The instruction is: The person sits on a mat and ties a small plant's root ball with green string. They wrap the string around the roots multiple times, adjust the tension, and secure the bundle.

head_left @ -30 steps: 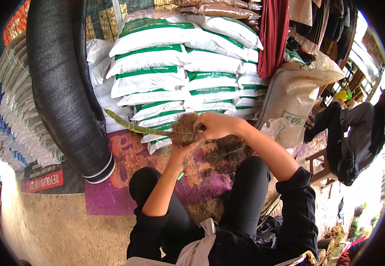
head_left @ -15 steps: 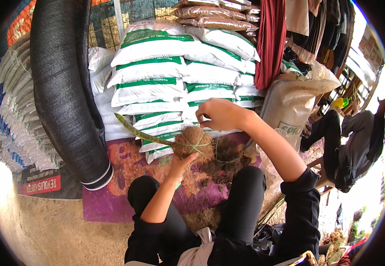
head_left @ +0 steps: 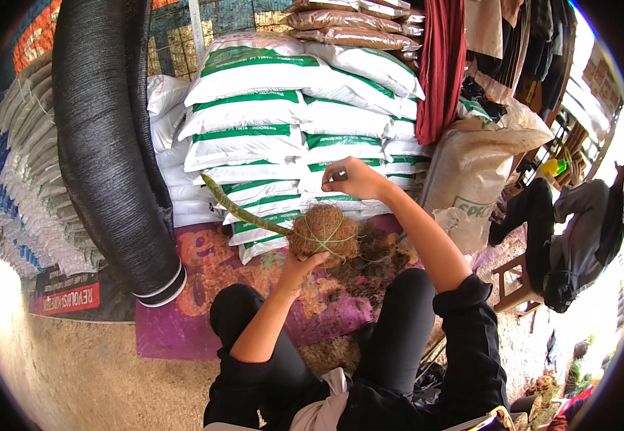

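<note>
My left hand (head_left: 301, 270) is closed around the lower left side of a round ball of brown coir fibre (head_left: 330, 233). Thin green string (head_left: 326, 243) crosses the ball in several turns. From the ball's left side a long mottled green leaf (head_left: 244, 212) sticks out, up and to the left. Above the ball and apart from it, my right hand (head_left: 359, 179) is raised with its fingers pinched together. Whatever lies in that pinch, possibly the string's end, is too fine to make out.
Loose dark fibre (head_left: 380, 269) lies on a purple printed sheet (head_left: 182, 330) beneath my hands. White-and-green sacks (head_left: 247, 108) are stacked ahead. A black mesh roll (head_left: 103, 144) stands left, a large pale sack (head_left: 463, 172) right. Another person's dark-clothed legs (head_left: 571, 230) show far right.
The coir ball has turned slightly and shifted a little right in my left hand. My right hand has moved slightly right, and the loose string loop beside the ball no longer shows.
</note>
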Available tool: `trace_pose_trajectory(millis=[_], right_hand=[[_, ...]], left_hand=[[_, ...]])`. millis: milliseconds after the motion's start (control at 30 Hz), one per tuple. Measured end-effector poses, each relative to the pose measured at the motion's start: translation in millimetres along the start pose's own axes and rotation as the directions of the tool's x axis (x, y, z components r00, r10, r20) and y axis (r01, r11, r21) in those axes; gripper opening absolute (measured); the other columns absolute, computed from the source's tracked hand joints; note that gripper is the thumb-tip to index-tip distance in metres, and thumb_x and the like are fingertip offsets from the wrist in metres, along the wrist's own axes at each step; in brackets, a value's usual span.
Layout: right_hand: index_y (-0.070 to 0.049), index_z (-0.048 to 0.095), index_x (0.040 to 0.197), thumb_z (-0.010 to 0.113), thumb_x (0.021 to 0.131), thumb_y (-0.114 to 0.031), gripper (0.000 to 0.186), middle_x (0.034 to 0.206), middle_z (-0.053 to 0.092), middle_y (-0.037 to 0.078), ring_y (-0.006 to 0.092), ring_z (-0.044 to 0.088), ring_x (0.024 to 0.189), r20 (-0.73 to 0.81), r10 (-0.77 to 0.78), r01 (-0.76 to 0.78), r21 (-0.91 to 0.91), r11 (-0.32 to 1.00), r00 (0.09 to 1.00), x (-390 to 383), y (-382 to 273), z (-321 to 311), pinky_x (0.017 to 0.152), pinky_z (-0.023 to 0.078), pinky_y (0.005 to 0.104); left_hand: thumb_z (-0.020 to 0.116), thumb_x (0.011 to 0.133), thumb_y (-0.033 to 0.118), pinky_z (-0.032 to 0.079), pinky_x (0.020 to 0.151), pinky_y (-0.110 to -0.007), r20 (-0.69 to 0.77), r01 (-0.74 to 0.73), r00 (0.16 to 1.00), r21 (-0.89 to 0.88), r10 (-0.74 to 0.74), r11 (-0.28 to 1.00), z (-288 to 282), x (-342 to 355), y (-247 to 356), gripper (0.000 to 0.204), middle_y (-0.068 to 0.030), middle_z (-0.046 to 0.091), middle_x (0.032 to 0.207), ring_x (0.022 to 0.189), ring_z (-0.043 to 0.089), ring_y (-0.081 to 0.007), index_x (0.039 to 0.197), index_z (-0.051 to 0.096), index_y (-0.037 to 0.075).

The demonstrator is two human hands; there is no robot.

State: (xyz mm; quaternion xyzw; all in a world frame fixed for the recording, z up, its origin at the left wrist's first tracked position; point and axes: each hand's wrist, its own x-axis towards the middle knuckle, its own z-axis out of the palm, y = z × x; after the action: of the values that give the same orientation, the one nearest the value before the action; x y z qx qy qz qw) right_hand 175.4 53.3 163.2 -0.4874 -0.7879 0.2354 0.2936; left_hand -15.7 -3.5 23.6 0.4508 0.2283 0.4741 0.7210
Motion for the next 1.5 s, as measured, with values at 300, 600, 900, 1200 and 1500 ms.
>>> trace_pose_trajectory(millis=[300,600,900,1200,1500], right_hand=[[0.003,0.056,0.108,0.058,0.076,-0.018,0.038,0.102,0.061,0.011,0.0136,0.057,0.086,-0.073,0.215,-0.124,0.622,0.773,0.974,-28,111,81,0.079,0.045,0.0286],[0.001,0.048,0.116,0.058,0.083,-0.025,0.042,0.1,0.06,0.009,0.018,0.062,0.081,-0.102,0.415,-0.029,0.954,0.298,0.904,-55,92,158,0.068,0.051,0.0266],[-0.01,0.05,0.088,0.05,0.085,-0.004,0.007,0.058,0.04,-0.004,0.006,0.029,0.041,0.077,0.529,-0.11,0.994,0.03,0.845,-77,51,182,0.038,0.021,0.0227],[-0.005,0.054,0.09,0.053,0.087,-0.005,0.003,0.061,0.046,-0.005,0.0018,0.036,0.05,-0.386,0.372,0.001,0.695,0.719,0.844,-81,38,197,0.043,0.028,0.021],[-0.002,0.053,0.086,0.051,0.086,-0.002,0.002,0.063,0.046,-0.005,0.0011,0.035,0.057,-0.406,0.357,-0.04,0.612,0.79,0.841,-91,39,194,0.049,0.029,0.0206]], left_hand=[[0.07,0.07,0.017,0.039,0.087,-0.032,-0.028,0.041,0.999,0.06,-0.039,0.997,-3,0,12,0.06,-0.004,0.053,0.107,0.1,0.05,-0.0156,0.121,0.041,0.003],[0.069,0.071,0.01,0.043,0.081,-0.03,-0.117,-0.141,0.983,0.035,0.144,0.989,-18,13,-2,0.045,-0.0042,0.059,0.098,0.09,0.056,-0.0137,0.111,0.05,0.002],[0.071,0.071,0.017,0.041,0.072,-0.027,-0.266,-0.079,0.962,-0.068,0.059,0.995,-23,33,-11,0.038,0.0005,0.058,0.096,0.084,0.053,-0.0097,0.103,0.055,0.006],[0.068,0.073,0.018,0.043,0.075,-0.029,-0.262,-0.06,0.965,-0.214,0.002,0.975,-19,31,-12,0.036,-0.0033,0.058,0.096,0.087,0.055,-0.0139,0.103,0.055,0.003],[0.068,0.076,0.023,0.029,0.041,-0.021,-0.217,-0.085,0.975,-0.202,0.04,0.976,-26,38,-19,0.027,0.0048,0.054,0.079,0.048,0.039,-0.0022,0.094,0.056,0.008]])
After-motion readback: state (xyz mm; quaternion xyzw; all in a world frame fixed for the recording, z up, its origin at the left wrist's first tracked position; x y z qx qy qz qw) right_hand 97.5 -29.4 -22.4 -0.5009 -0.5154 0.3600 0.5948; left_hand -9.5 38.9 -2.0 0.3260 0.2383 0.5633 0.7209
